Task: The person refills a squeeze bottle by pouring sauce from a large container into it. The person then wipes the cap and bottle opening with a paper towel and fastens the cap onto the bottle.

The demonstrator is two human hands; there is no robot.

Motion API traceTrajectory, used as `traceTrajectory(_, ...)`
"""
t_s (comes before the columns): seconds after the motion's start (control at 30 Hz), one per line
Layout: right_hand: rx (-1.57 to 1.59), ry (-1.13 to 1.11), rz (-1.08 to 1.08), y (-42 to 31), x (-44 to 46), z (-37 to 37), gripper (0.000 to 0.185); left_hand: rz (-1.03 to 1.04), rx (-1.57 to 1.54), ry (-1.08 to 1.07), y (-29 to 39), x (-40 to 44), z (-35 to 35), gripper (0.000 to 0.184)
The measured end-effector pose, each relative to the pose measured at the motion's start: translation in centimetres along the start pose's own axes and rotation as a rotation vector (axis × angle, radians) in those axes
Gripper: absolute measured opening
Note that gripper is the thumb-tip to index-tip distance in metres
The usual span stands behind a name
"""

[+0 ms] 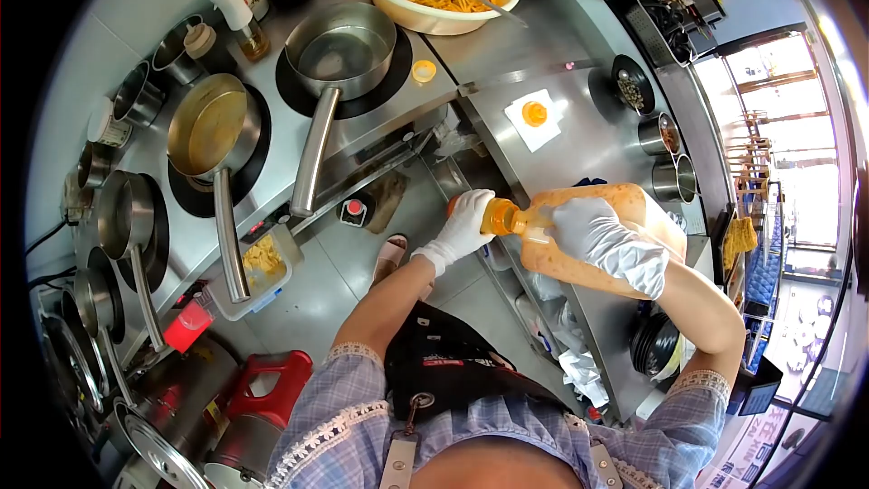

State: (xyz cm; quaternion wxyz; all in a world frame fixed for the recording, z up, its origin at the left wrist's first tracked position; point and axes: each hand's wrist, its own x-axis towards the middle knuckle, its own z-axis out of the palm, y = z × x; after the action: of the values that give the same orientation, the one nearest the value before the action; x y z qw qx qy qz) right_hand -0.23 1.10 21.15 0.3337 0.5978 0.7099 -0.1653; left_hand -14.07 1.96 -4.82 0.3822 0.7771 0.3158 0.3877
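Observation:
My left hand (466, 225), in a white glove, is closed around a small bottle of orange sauce (498, 215). Most of that bottle is hidden by the fingers. My right hand (593, 234), also gloved, grips a large clear plastic jug (566, 264) with orange sauce clinging to its walls. The jug lies tilted on its side, its neck pointing left and meeting the small bottle's mouth. Both are held in front of my body, near the counter edge. An orange cap (534, 114) rests on a white napkin (541, 133) beyond the jug.
Several pans stand on burners at left, including a long-handled saucepan (342, 50). A white basin (434, 23) of orange-coloured shreds is at the back. A yellow lid (423, 71) lies by the stove. Metal pots (673, 177) line the right counter. A tub (258, 272) sits below the stove.

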Motion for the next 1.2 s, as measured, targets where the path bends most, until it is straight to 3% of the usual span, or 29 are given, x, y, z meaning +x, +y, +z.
traceTrajectory(0.17, -0.021, 0.034, -0.049, -1.3, 1.2, 0.4, 0.021, -0.008, 0.000, -0.012, -0.7, -1.0, -0.1, 0.072)
traceTrajectory(0.27, -0.043, -0.062, -0.044, -2.0, 1.9, 0.5, 0.029, -0.004, -0.006, -0.004, -1.3, -1.6, 0.1, 0.072)
traceTrajectory(0.33, -0.060, 0.062, -0.111, -2.3, 2.4, 1.5, 0.018, -0.009, -0.012, -0.006, -1.8, -2.1, 0.3, 0.072)
traceTrajectory(0.4, -0.090, 0.052, -0.116, -2.5, 3.2, 2.3, 0.018, -0.012, -0.021, -0.008, -2.1, -2.5, 0.4, 0.071)
traceTrajectory(0.83, -0.190, -0.097, -0.054, -4.2, 4.7, 1.9, 0.023, -0.019, -0.091, 0.050, -3.3, -3.2, 1.4, 0.071)
traceTrajectory(1.2, -0.191, -0.073, -0.071, -3.9, 5.4, 2.1, 0.020, -0.015, -0.092, 0.062, -3.9, -3.3, 1.7, 0.072)
